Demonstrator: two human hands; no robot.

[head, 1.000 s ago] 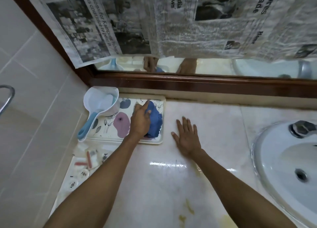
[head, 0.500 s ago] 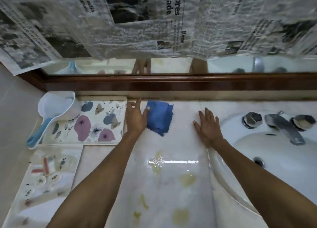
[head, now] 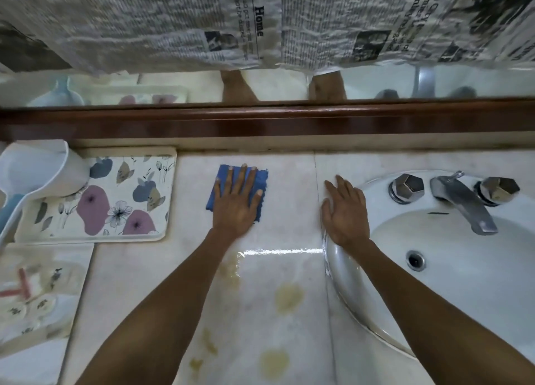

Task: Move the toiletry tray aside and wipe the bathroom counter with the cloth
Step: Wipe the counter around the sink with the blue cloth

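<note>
Your left hand (head: 236, 203) presses flat, fingers spread, on the blue cloth (head: 262, 182) mid-table (head: 121, 274); your right hand (head: 344, 211) rests flat, empty. With the tray (head: 98, 199) set aside, wipe toward the yellow stains (head: 289, 297).

Dim, soft-blurred edges; glare streak on counter (head: 260, 268)
</note>
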